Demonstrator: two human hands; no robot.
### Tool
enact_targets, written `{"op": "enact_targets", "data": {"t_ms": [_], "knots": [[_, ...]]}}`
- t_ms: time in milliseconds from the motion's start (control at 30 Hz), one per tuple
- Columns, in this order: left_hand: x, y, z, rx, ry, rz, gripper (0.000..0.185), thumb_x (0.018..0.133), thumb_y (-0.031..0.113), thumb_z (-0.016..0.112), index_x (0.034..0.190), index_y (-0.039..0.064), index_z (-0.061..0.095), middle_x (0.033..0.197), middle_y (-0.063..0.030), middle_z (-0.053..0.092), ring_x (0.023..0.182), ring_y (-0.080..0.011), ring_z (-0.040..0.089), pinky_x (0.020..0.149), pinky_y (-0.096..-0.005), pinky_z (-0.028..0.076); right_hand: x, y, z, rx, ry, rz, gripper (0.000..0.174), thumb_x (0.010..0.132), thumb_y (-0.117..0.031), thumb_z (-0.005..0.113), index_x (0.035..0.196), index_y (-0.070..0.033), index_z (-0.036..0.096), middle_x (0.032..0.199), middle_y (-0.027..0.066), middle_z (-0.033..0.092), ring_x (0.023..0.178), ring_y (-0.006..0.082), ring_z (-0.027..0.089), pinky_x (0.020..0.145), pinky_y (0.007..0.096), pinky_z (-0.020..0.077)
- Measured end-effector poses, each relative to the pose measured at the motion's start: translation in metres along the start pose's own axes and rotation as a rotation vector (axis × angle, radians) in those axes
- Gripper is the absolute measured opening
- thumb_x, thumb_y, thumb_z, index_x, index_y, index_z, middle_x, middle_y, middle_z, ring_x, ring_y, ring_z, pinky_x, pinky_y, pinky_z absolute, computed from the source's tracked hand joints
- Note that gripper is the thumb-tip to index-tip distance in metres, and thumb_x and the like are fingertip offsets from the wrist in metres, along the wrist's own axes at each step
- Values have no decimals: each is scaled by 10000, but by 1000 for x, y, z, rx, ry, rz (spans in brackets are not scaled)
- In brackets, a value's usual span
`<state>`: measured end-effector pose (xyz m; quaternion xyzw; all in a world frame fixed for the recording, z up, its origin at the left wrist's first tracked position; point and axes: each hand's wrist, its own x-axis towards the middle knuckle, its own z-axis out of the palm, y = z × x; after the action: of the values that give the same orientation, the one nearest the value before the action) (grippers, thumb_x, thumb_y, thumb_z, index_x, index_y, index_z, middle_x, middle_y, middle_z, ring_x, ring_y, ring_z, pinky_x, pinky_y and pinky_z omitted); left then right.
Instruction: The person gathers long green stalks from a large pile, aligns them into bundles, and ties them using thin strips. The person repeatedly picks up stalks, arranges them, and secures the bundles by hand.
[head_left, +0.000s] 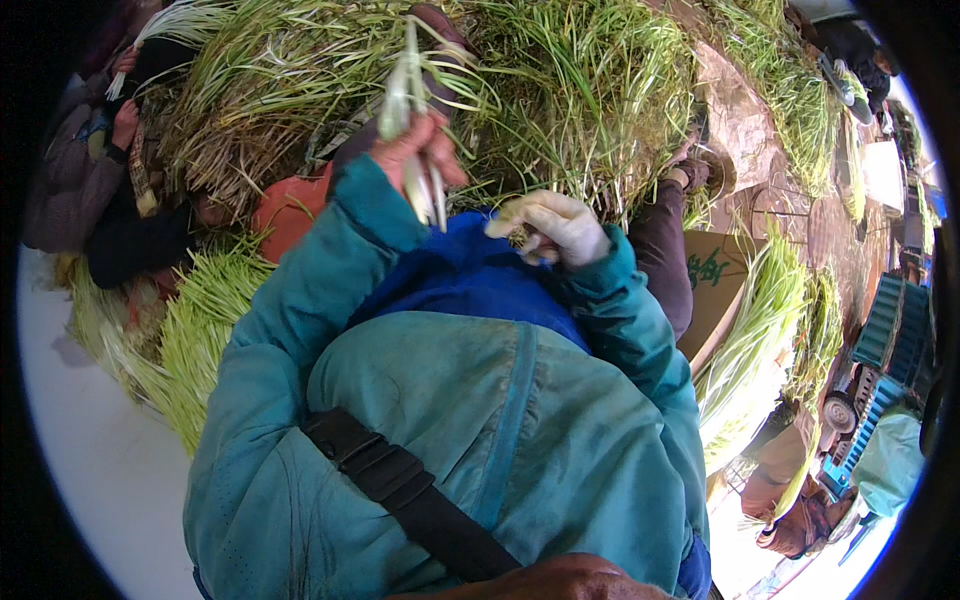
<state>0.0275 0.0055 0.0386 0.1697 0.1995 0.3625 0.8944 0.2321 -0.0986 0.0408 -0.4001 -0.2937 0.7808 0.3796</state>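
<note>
My left hand (420, 154), bare, is closed around a small bunch of pale-stemmed leafy greens (405, 82). The white stem ends stick out below the fingers and the green leaves trail above, partly blurred. At its right, over a blue apron (480, 277), my right hand (559, 225) wears a whitish glove. Its curled fingers hold a small brownish clump of plant scraps (517, 237), whose details are hard to make out. The hands are apart. Beyond them lies a large heap of long greens (585, 97), with brownish stems along its nearer edge.
A co-worker's hands (126, 124) hold another bunch at upper left. Stacked greens (202, 322) lie left, beside a red object (292, 210). At right are a cardboard box (712, 289) bearing writing, more bundled greens (757, 352) and a blue vehicle (870, 420).
</note>
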Motion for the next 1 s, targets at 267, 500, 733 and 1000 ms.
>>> {"op": "enact_targets", "data": {"t_ms": [267, 500, 733, 1000], "knots": [[-18, 118, -3, 128, -443, 314, 262, 890, 223, 395, 1082, 53, 448, 611, -14, 410, 472, -91, 406, 394, -233, 350, -73, 58, -134, -1477, 581, 181, 260, 735, -159, 555, 970, -48, 560, 822, 170, 562, 780, 277, 550, 697, 319, 430], [-17, 114, 21, 206, -422, 452, 385, 870, 251, 444, 1189, 42, 396, 574, 6, 370, 392, -75, 327, 332, -216, 303, 1, 101, -205, -820, 797, -146, 449, 761, -166, 583, 1159, -18, 437, 1038, 153, 527, 961, 222, 502, 820, 274, 405], [-28, 28, -31, -1, 153, 52, 211, 910, 207, 343, 1002, 59, 462, 522, -5, 346, 361, -95, 305, 323, -240, 297, 34, 125, -187, -1311, 814, 266, 532, 733, -214, 588, 1221, -158, 383, 1114, 145, 500, 918, 319, 531, 798, 357, 430], [-30, 9, -53, 21, 313, -69, 167, 904, 203, 365, 957, 75, 460, 538, -7, 385, 372, -97, 332, 330, -245, 298, 0, 92, -167, -1185, 1093, -535, 431, 721, 24, 476, 1143, -64, 478, 1023, 161, 524, 915, 280, 527, 808, 313, 417]]}}
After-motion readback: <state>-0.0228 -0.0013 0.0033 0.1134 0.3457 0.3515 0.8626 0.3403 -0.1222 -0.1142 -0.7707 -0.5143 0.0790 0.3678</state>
